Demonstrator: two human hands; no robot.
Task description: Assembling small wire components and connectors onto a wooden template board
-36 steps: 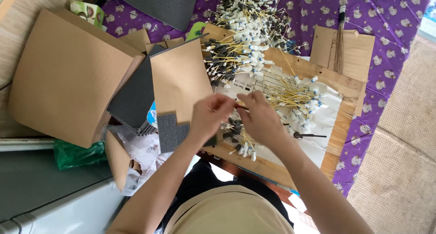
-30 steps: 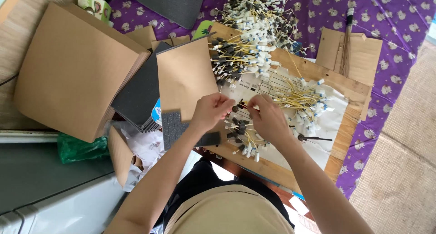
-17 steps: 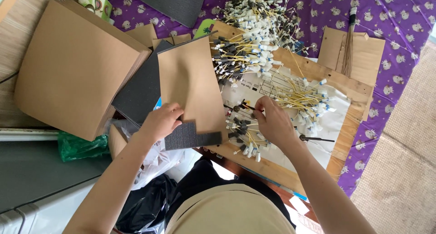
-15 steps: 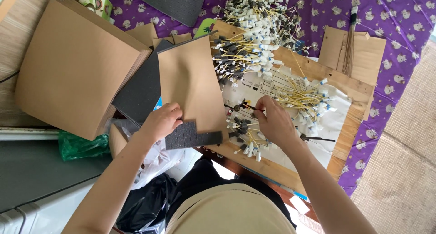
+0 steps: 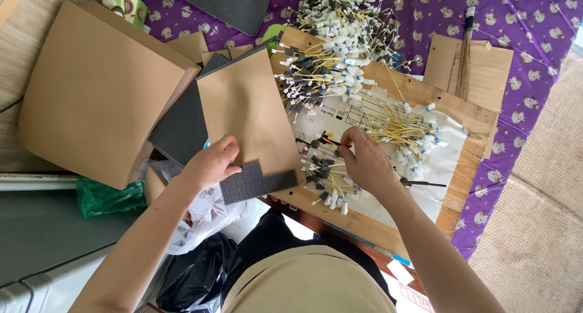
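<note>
My left hand (image 5: 209,164) rests on a strip of dark grey foam squares (image 5: 258,182) at the near edge of a brown card sheet (image 5: 246,112); its fingers pinch the foam's left end. My right hand (image 5: 364,161) sits on a wooden board (image 5: 425,94) covered with white paper, fingertips closed on a small dark-tipped wire piece (image 5: 325,141). Just below that hand lies a cluster of short wires with black and white ends (image 5: 325,179). A bundle of yellow wires (image 5: 404,130) lies just right of it.
A thick stack of brown card (image 5: 100,91) lies to the left, with dark foam sheets (image 5: 182,127) beside it. Heaps of wires (image 5: 340,21) fill the far side on a purple patterned cloth (image 5: 534,51). Green (image 5: 100,197), white and black bags sit near my lap.
My left hand left the right hand at the board and moved left to the foam strip. My right hand stayed on the board with the small wire piece.
</note>
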